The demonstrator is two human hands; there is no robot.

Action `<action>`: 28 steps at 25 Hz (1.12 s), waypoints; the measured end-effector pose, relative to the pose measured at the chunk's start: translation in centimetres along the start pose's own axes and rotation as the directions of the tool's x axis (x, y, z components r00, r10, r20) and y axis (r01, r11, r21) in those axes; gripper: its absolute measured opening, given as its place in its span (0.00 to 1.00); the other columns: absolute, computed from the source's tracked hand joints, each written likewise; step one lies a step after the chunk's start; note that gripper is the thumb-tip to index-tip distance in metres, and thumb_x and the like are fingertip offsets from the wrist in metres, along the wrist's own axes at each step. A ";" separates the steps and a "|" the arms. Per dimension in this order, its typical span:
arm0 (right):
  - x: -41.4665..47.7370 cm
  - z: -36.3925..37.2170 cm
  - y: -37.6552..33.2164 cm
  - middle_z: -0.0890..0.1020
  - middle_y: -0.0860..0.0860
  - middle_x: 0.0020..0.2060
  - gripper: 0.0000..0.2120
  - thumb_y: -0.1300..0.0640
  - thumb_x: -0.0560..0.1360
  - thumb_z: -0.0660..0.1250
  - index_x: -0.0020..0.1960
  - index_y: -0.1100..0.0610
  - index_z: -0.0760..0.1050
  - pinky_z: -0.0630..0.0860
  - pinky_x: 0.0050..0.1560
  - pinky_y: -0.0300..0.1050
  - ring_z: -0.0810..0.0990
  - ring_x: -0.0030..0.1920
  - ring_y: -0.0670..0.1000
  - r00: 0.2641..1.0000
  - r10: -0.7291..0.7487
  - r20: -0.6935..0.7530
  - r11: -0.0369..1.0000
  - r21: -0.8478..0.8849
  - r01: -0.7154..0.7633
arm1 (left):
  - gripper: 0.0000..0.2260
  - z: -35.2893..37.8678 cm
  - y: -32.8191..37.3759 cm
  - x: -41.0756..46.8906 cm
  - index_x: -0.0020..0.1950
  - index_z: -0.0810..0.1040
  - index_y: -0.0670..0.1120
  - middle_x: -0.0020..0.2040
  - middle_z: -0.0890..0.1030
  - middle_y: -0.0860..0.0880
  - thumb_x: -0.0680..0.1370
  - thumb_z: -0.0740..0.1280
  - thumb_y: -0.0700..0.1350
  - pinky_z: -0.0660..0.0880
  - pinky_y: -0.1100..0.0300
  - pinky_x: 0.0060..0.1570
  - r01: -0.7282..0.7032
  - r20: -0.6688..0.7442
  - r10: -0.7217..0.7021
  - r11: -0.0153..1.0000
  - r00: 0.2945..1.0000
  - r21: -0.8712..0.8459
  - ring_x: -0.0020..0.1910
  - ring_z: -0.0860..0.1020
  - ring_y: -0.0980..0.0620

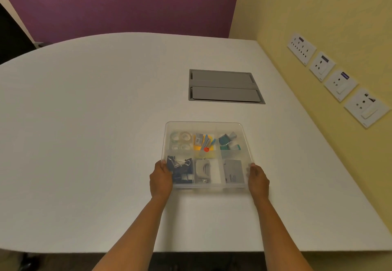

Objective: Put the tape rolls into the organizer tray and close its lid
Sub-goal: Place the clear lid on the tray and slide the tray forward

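Observation:
A clear plastic organizer tray [244,141] sits on the white table, and a translucent lid [203,125] lies over it. Through the lid I see several clear tape rolls [180,140] in the far left compartment. My left hand [160,180] grips the tray's near left corner, thumb on the lid. My right hand [257,180] holds the near right corner in the same way. Other compartments hold binder clips [179,168], sticky notes and a stapler.
A grey cable hatch [224,85] is set flush into the table behind the tray. A yellow wall with several socket plates [339,84] runs along the right. The white table [84,133] spreads wide to the left; its near edge lies below my forearms.

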State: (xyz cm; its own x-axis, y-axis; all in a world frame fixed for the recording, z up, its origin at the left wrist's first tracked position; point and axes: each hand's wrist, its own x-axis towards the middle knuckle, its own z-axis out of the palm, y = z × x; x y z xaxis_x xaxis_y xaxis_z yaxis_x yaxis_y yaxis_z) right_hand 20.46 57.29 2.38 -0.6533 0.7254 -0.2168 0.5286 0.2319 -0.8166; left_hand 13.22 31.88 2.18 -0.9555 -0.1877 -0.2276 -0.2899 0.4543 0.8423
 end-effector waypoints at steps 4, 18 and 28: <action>-0.9 0.0 0.5 0.79 0.60 0.60 0.24 0.47 0.83 0.49 0.64 0.61 0.74 0.70 0.59 0.49 0.76 0.61 0.61 0.995 0.093 -0.027 0.985 0.146 -0.088 | 0.21 -0.2 -0.4 -1.0 0.61 0.74 0.39 0.58 0.79 0.39 0.83 0.49 0.51 0.71 0.52 0.58 0.034 0.006 -0.033 0.993 0.999 -0.116 0.56 0.76 0.41; -1.3 0.0 0.6 0.80 0.57 0.60 0.19 0.48 0.82 0.53 0.64 0.57 0.75 0.72 0.59 0.49 0.77 0.59 0.57 0.995 0.096 -0.034 0.961 0.264 -0.084 | 0.21 -0.1 -0.3 -1.4 0.57 0.77 0.40 0.54 0.81 0.39 0.82 0.52 0.53 0.74 0.52 0.55 0.044 -0.075 -0.052 0.993 0.996 -0.106 0.52 0.79 0.41; -2.0 0.1 0.4 0.79 0.60 0.60 0.16 0.53 0.82 0.54 0.65 0.60 0.71 0.75 0.57 0.51 0.78 0.60 0.61 0.992 0.002 -0.124 0.979 0.201 0.023 | 0.19 -0.8 0.2 -2.2 0.63 0.72 0.39 0.58 0.79 0.39 0.83 0.50 0.49 0.73 0.52 0.57 -0.045 -0.046 0.041 0.994 0.998 -0.099 0.57 0.77 0.39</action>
State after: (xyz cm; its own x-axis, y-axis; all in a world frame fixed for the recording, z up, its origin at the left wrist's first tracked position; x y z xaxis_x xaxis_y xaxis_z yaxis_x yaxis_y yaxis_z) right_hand 22.00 55.87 2.45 -0.5797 0.8007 -0.1508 0.3940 0.1134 -0.9121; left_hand 15.35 31.66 3.24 -0.9630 -0.2091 -0.1703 -0.2397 0.3739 0.8960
